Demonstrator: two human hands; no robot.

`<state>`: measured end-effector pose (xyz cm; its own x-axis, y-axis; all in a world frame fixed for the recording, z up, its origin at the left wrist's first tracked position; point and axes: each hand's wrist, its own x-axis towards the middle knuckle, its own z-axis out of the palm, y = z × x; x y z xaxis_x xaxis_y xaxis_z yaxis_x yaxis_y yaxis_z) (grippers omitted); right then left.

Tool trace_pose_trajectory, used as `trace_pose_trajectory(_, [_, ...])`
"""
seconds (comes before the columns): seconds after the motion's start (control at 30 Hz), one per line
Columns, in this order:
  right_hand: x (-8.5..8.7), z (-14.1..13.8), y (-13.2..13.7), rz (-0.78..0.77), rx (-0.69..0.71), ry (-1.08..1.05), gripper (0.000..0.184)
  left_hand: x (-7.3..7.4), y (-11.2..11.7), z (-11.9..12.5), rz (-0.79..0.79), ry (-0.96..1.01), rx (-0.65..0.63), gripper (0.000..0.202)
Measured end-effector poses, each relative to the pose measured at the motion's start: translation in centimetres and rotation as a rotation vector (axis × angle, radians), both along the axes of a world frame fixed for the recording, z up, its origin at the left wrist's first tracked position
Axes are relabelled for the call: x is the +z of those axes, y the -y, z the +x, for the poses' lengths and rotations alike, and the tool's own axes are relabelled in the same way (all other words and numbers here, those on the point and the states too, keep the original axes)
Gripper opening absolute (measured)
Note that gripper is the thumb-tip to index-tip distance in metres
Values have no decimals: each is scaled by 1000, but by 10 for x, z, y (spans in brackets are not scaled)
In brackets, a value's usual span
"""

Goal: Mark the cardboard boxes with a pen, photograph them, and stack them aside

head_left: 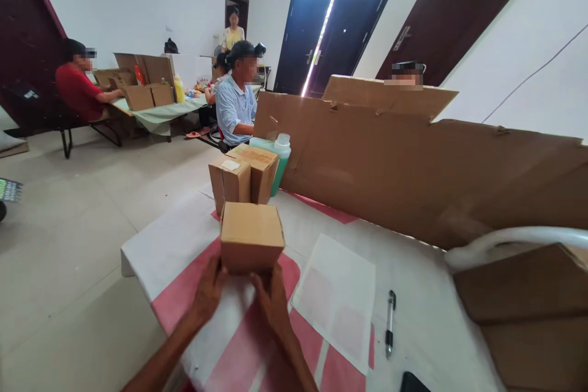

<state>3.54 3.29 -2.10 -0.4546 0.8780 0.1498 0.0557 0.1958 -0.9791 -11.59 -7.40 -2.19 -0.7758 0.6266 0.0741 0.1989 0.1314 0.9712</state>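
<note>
The small carton (252,225) is plain brown cardboard, closed, with a flat top, straight edges and a darker, shaded front face. It sits near the left side of the table (156,251), over its red-and-white covering; contact beneath it cannot be confirmed. The left hand (209,288) grips its lower left corner; the right hand (271,297) grips its lower right corner.

Two taller cartons (229,187) stand directly behind, obstructing the far side. A bottle of green liquid (281,162) is beside them. A cardboard panel (413,177) forms a barrier along the far edge. A white sheet (337,300) lies to the right, followed by a pen (390,324).

Orientation: top face upward, front face toward the person. The longer visible edge runs left to right, roughly level.
</note>
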Motion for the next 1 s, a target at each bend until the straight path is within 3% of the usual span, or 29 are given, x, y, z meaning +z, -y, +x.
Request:
trace_pose_trajectory(0.13, [1,68,-9,-153,-101,-44,63,-12,26,86,-123,-115,-280,74])
trace_pose_trajectory(0.2, [2,102,-8,-194,-173,-68,62,-10,30,110,-133,-135,-392,74])
trace_pose_trajectory(0.27, [4,128,0,-209,-264,-37,59,-2,27,117,-141,-103,-468,69])
trace_pose_trajectory(0.37, [4,148,24,-171,-305,67,54,13,13,108,-131,-28,-502,64])
trace_pose_trajectory(0.47, [1,149,55,-30,-306,125,46,24,-4,94,-51,78,-422,71])
trace_pose_trajectory(0.57, [-2,138,83,203,-356,159,43,23,-16,80,-28,154,-338,80])
trace_pose_trajectory(0.67, [1,127,99,365,-330,159,52,20,-22,68,-59,178,-287,86])
trace_pose_trajectory(0.77, [14,124,93,464,-280,164,54,22,-24,58,-64,183,-245,87])
trace_pose_trajectory(0.83, [27,123,77,486,-321,176,58,28,-26,52,-63,175,-242,86])
trace_pose_trajectory(0.9, [39,119,56,444,-325,154,80,37,-28,48,-60,159,-249,86])
trace_pose_trajectory(1.0, [52,105,32,362,-152,130,117,49,-31,44,-41,127,-250,80])
